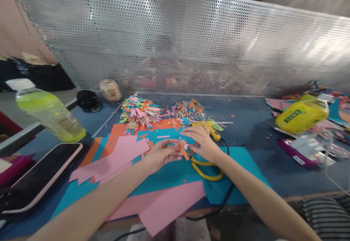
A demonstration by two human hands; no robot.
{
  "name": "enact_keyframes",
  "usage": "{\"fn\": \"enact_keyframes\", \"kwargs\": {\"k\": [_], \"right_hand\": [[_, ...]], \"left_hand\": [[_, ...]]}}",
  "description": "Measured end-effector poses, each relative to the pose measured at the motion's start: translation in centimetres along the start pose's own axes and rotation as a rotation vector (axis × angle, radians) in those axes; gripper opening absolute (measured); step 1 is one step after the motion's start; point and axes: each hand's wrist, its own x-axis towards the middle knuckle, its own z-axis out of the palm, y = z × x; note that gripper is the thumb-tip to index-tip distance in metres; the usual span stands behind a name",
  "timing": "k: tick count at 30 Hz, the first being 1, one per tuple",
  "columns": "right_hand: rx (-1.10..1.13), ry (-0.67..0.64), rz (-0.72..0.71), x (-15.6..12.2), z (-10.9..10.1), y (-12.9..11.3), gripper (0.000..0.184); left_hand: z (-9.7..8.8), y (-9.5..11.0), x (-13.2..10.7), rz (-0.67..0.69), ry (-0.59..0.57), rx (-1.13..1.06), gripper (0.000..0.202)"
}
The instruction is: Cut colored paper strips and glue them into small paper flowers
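A small paper flower (183, 149) made of orange and pale strips is pinched by the fingers of my left hand (164, 152). My right hand (201, 142) reaches over it from the right, fingers bent close to its petals; whether they touch it I cannot make out. Beneath the right wrist show the yellow handles of a pair of scissors (209, 177), lying on blue paper (240, 168). Just behind the right hand lies a yellow glue gun (214, 132), partly hidden by the fingers. Pink paper sheets (117, 155) spread to the left of my hands.
Behind my hands are a heap of finished paper flowers (139, 111) and a pile of thin paper strips (188, 109). Left stand a drink bottle (51, 113) and a phone (43, 175); right lies a yellow bottle (303, 115). A perforated metal screen (191, 44) closes the back.
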Motion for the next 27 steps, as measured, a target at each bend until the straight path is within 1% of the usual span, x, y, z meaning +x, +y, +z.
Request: {"fn": "enact_keyframes", "kwargs": {"k": [3, 5, 7, 8, 10, 12, 14, 15, 17, 19, 21, 23, 24, 25, 27], "right_hand": [[0.148, 0.008, -0.053, -0.2, 0.3, -0.6, 0.016], [0.278, 0.031, -0.047, -0.4, 0.5, -0.6, 0.012], [0.387, 0.059, 0.019, -0.5, 0.6, -0.6, 0.011], [0.421, 0.071, 0.074, -0.5, 0.6, -0.5, 0.012], [0.461, 0.073, 0.187, -0.6, 0.5, -0.5, 0.015], [0.523, 0.041, 0.273, -0.7, 0.4, -0.5, 0.019], [0.6, 0.0, 0.317, -0.7, 0.3, -0.5, 0.021], [0.623, -0.006, 0.323, -0.7, 0.2, -0.5, 0.021], [0.631, -0.013, 0.303, -0.6, 0.0, -0.6, 0.02], [0.619, -0.025, 0.254, -0.6, -0.2, -0.8, 0.02], [0.617, -0.036, 0.194, -0.7, -0.3, -1.0, 0.019], [0.636, -0.053, 0.126, -0.8, -0.5, -1.0, 0.018], [0.654, -0.064, 0.097, -0.9, -0.5, -1.0, 0.017], [0.674, -0.08, 0.075, -0.9, -0.5, -1.0, 0.016], [0.701, -0.112, 0.049, -1.0, -0.6, -1.0, 0.015]], "left_hand": [[0.3, -0.1, -0.1, -0.018, -0.009, 0.013, 0.027], [0.5, 0.0, -0.1, -0.024, -0.004, 0.032, 0.025], [0.4, 0.1, -0.1, 0.018, -0.006, 0.063, 0.025], [0.3, 0.2, -0.1, 0.071, -0.002, 0.094, 0.026], [0.1, 0.6, -0.3, 0.255, 0.052, 0.216, 0.027], [-0.2, 1.1, -0.8, 0.509, 0.176, 0.428, 0.024], [-0.3, 1.6, -1.4, 0.751, 0.297, 0.67, 0.018], [-0.4, 1.8, -1.7, 0.843, 0.318, 0.778, 0.016], [-0.4, 1.9, -2.3, 0.958, 0.271, 0.947, 0.018], [-0.4, 1.8, -2.5, 1.048, 0.191, 1.068, 0.025], [-0.6, 1.6, -2.5, 1.189, 0.133, 1.181, 0.03], [-0.7, 1.4, -2.4, 1.332, 0.102, 1.292, 0.034], [-0.8, 1.4, -2.4, 1.383, 0.097, 1.34, 0.036], [-0.8, 1.3, -2.4, 1.408, 0.098, 1.382, 0.038], [-0.8, 1.4, -2.4, 1.401, 0.111, 1.44, 0.042]]}}
